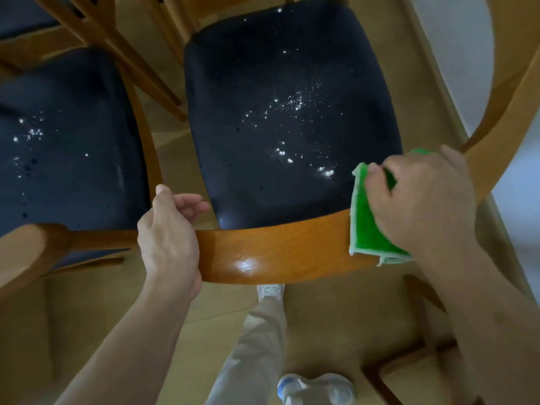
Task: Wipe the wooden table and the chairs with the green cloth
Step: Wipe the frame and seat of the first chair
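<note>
I look straight down on a wooden chair with a dark blue seat (286, 112) speckled with bright droplets. Its curved wooden backrest rail (271, 249) runs across the middle of the view. My left hand (169, 232) grips the left end of that rail, fingers wrapped over its far edge. My right hand (420, 200) presses the folded green cloth (368, 226) flat on the right end of the rail, where it bends into the side arm (502, 121).
A second chair with a dark blue seat (64, 141) stands close on the left, its rail (32, 249) beside my left hand. Wooden table legs (122, 51) cross at the top left. My legs and white shoes (315, 387) stand on the pale wood floor below.
</note>
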The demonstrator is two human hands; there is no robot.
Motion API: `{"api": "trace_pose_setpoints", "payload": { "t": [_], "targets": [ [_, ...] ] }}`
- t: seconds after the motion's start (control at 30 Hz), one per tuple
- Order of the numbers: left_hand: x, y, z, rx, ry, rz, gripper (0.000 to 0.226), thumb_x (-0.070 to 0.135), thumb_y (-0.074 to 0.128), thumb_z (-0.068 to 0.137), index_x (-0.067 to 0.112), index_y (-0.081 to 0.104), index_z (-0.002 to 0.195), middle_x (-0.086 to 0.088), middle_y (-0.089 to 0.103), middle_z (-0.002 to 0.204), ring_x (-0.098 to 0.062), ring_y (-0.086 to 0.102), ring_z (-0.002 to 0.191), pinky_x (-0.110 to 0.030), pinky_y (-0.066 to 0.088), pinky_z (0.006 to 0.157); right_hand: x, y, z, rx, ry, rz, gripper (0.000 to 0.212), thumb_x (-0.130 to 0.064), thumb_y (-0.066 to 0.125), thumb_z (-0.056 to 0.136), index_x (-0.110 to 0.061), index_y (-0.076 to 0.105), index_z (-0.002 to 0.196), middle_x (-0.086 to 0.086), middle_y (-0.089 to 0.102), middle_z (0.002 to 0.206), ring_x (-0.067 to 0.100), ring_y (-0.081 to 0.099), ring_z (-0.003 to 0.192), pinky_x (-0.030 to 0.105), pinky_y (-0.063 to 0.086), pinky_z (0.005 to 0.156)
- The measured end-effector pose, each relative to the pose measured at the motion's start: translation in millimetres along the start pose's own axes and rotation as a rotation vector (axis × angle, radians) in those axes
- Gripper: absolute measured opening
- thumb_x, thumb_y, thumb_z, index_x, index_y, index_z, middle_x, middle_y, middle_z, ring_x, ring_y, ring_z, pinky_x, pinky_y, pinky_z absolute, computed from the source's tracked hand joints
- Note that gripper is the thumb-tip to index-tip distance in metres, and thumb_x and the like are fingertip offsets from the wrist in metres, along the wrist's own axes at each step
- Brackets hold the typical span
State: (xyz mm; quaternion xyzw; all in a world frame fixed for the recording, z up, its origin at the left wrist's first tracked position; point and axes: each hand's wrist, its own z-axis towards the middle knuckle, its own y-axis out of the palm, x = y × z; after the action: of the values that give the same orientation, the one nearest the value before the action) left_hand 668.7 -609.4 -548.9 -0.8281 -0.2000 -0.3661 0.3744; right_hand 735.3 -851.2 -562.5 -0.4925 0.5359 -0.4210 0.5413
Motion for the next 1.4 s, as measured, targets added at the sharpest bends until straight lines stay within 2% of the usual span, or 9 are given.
{"api": "trace_pose_setpoints", "payload": {
  "t": [0.23, 0.37, 0.5, 0.63, 0.87, 1.03, 1.2, 1.3, 1.4],
  "targets": [
    [-1, 4, 3, 0.033, -0.022, 0.100, 0.049, 0.050, 0.032, 0.089, 0.033, 0.069, 0.064, 0.013, 0.071, 0.072, -0.015, 0.064, 0.077, -0.035, 0.046, 0.068, -139, 27, -53, 0.024, -0.112, 0.133, 0.037, -0.031, 0.045, 0.091, -0.017, 0.063, 0.062, 0.005, 0.064, 0.062, 0.026, 0.054, 0.058, 0.037, 0.033, 0.067],
    [-3, 2, 11, -0.001, -0.135, 0.108, 0.043, 0.043, 0.038, 0.087, 0.034, 0.070, 0.061, 0.008, 0.070, 0.064, -0.018, 0.066, 0.069, -0.037, 0.051, 0.067, -166, 28, -58, -0.013, -0.209, 0.215, 0.035, -0.032, 0.048, 0.094, -0.020, 0.062, 0.065, 0.002, 0.063, 0.063, 0.025, 0.055, 0.058, 0.037, 0.038, 0.064],
    [-5, 5, 14, 0.019, -0.165, 0.160, 0.044, 0.045, 0.039, 0.088, 0.024, 0.070, 0.065, 0.007, 0.070, 0.069, -0.018, 0.064, 0.074, -0.035, 0.048, 0.063, -112, 17, -54, -0.044, -0.355, 0.163, 0.033, -0.034, 0.045, 0.094, -0.021, 0.057, 0.066, 0.002, 0.059, 0.063, 0.026, 0.052, 0.058, 0.038, 0.040, 0.068],
    [-6, 5, 13, 0.014, -0.161, 0.264, 0.038, 0.043, 0.039, 0.088, 0.027, 0.067, 0.067, 0.005, 0.066, 0.071, -0.017, 0.060, 0.068, -0.029, 0.039, 0.052, -13, 4, -16, -0.015, -0.200, 0.022, 0.044, -0.039, 0.035, 0.094, -0.016, 0.058, 0.065, 0.006, 0.060, 0.063, 0.024, 0.053, 0.061, 0.041, 0.038, 0.082],
    [4, 5, 7, -0.042, -0.005, 0.558, 0.037, 0.041, 0.035, 0.090, 0.023, 0.058, 0.066, -0.001, 0.059, 0.066, -0.024, 0.057, 0.065, -0.043, 0.053, 0.068, -2, -2, -13, -0.050, 0.052, -0.023, 0.042, -0.038, 0.034, 0.095, -0.015, 0.069, 0.095, 0.007, 0.068, 0.112, 0.028, 0.055, 0.116, 0.049, 0.020, 0.113],
    [19, 16, -7, -0.199, 0.363, 0.960, 0.036, 0.046, 0.026, 0.094, 0.027, 0.055, 0.082, 0.006, 0.052, 0.087, -0.025, 0.051, 0.096, -0.046, 0.034, 0.093, -13, 2, -51, -0.109, -0.043, 0.023, 0.052, -0.042, 0.026, 0.099, -0.016, 0.051, 0.137, 0.007, 0.041, 0.151, 0.029, 0.027, 0.144, 0.050, 0.014, 0.117],
    [48, 99, -66, -0.575, 0.457, 0.653, 0.039, 0.044, 0.026, 0.096, 0.022, 0.048, 0.072, 0.002, 0.055, 0.076, -0.022, 0.055, 0.081, -0.045, 0.045, 0.082, 63, -3, 5, -0.119, 0.244, 0.021, 0.063, -0.048, 0.006, 0.099, -0.019, 0.006, 0.155, 0.006, -0.005, 0.163, 0.025, -0.013, 0.147, 0.051, 0.002, 0.119],
    [53, 162, -101, -0.692, 0.393, 0.524, 0.038, 0.040, 0.029, 0.100, 0.018, 0.052, 0.079, 0.001, 0.055, 0.078, -0.019, 0.054, 0.083, -0.041, 0.043, 0.083, 104, -7, 61, 0.036, 0.301, 0.231, 0.065, -0.041, 0.017, 0.101, -0.013, -0.009, 0.154, 0.012, -0.012, 0.162, 0.031, -0.006, 0.148, 0.045, 0.009, 0.119],
    [48, 208, -125, -0.605, 0.450, 0.616, 0.042, 0.047, 0.020, 0.099, 0.021, 0.052, 0.089, 0.006, 0.054, 0.083, -0.016, 0.050, 0.082, -0.038, 0.038, 0.072, 113, -7, 89, 0.192, 0.374, 0.579, 0.067, -0.035, 0.031, 0.103, -0.015, -0.007, 0.154, 0.008, 0.009, 0.162, 0.019, 0.026, 0.142, 0.015, 0.026, 0.104]
  ]
}}
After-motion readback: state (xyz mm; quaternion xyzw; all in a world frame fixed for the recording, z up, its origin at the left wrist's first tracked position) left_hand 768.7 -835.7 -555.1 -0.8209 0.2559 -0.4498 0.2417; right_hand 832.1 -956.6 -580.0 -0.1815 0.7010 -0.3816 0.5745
